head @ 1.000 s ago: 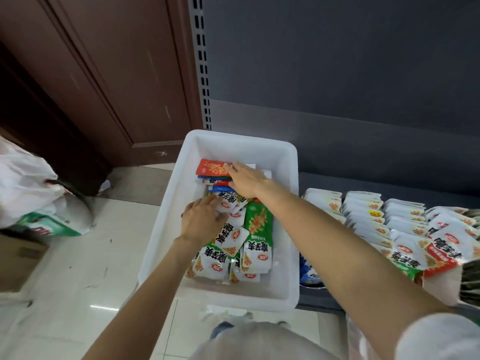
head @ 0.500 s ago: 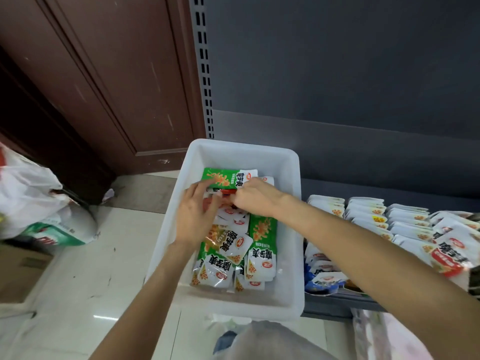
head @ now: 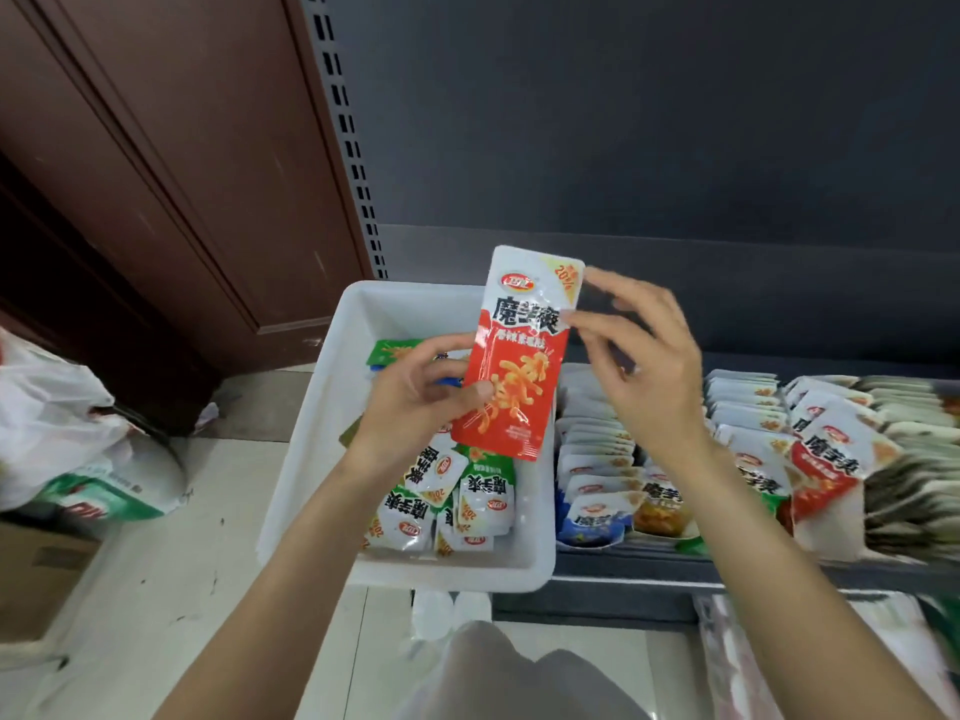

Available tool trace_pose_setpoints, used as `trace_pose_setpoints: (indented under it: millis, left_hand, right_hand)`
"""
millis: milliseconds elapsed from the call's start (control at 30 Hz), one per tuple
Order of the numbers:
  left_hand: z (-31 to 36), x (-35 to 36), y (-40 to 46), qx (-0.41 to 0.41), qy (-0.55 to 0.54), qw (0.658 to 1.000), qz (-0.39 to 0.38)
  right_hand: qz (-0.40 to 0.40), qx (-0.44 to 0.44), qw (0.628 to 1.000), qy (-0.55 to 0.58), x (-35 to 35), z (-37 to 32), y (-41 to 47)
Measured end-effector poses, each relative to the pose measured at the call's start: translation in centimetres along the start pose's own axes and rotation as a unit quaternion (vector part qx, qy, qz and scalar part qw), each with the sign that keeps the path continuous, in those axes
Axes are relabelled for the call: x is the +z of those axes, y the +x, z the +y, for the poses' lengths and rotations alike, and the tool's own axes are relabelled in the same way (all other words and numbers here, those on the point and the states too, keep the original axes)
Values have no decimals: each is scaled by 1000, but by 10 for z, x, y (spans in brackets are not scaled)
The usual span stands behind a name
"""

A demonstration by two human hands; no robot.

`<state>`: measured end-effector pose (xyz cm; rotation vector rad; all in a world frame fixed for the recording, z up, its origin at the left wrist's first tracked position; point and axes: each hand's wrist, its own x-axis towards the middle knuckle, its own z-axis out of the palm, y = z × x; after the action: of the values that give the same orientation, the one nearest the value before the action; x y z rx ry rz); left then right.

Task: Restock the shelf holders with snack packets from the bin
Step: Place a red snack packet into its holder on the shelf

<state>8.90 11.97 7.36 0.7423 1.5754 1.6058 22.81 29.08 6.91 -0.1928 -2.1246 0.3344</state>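
Snack packets: one red-and-white packet (head: 511,356) is held upright above the white bin (head: 311,433), roughly over its far half. Only one view here, head cam, looking down.

Writing on the held pkt: big black Chinese characters across the white top part, 魔芋爽; a small red oval logo above them, too small to read; "20%" printed in a yellow corner patch at top right. Lower red half shows orange noodle-like strips; a line of fine print at the bottom is unreadable.

Left hand (head: 415,407) grips the pkt at its lower left edge, thumb across the front, other fingers curled behind. It may hold more pkts behind, can't tell. Right hand (head: 644,366) is beside the pkt's upper right edge: index fingertip and thumb touch or lightly pinch that edge, remaining fingers spread and fairly straight, blurred w/ motion.

Bin holds more pkts: green-and-white ones (head: 467,491) piled at the near end w/ the same black characters and "20%" patches, plus a green one (head: 395,350) at the far end, partly behind the left hand.

Right of the bin, shelf holders (head: 597,459) carry rows of upright pkts, mostly white tops; front ones show a blue label (head: 592,522) and an orange-yellow label (head: 660,506). Further right, a red-and-white pkt (head: 826,459) w/ the same characters, blurred.

Left on the floor: white plastic bag (head: 47,407), green-and-white pack (head: 104,496) beside it, cardboard box (head: 36,574) at the edge. Brown door behind.
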Motion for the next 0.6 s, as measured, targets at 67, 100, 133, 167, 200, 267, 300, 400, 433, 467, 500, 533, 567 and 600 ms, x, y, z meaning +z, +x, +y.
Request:
trace_pose_setpoints:
  millis: [67, 100, 133, 167, 200, 267, 300, 400, 433, 467, 500, 533, 567, 600]
  left_hand:
    - [1, 11, -2, 9, 26, 999, 21]
    - [2, 16, -2, 10, 38, 999, 28]
    - [3, 22, -2, 11, 49, 998, 30]
    - [3, 26, -2, 12, 61, 998, 30]
    - [3, 31, -3, 15, 77, 997, 26]
    - [2, 47, -6, 21, 121, 992, 7]
    - [1, 55, -7, 28, 151, 988, -9]
    - [-2, 84, -11, 61, 230, 969, -70]
    - [-2, 96, -11, 70, 240, 964, -92]
    - [-3, 108, -12, 82, 245, 959, -114]
    - [-3, 122, -13, 99, 249, 955, -129]
    - [-5, 136, -13, 120, 252, 951, -136]
    - [-8, 150, -13, 142, 254, 947, -133]
    - [-12, 163, -11, 159, 256, 945, -128]
  right_hand:
    - [-12, 157, 983, 93, -12, -3, -6]
    - [-27, 237, 958, 157, -19, -5, -7]
    - [-39, 307, 924, 224, -27, -8, -7]
    - [-49, 360, 888, 281, -33, -10, -7]
    - [-57, 395, 862, 313, -41, -10, -7]
    - [-88, 409, 854, 308, -60, -9, -12]
    - [-111, 405, 860, 289, -70, -8, -16]
    - [-155, 411, 859, 261, -104, -5, -36]
    - [-152, 415, 861, 253, -118, -3, -43]
    - [-140, 420, 865, 236, -133, -1, -52]
    - [-115, 428, 869, 220, -150, 2, -60]
    - [-85, 437, 873, 200, -168, 5, -69]
    - [-57, 441, 881, 161, -188, 10, -78]
    - [-33, 438, 893, 100, -207, 16, -88]
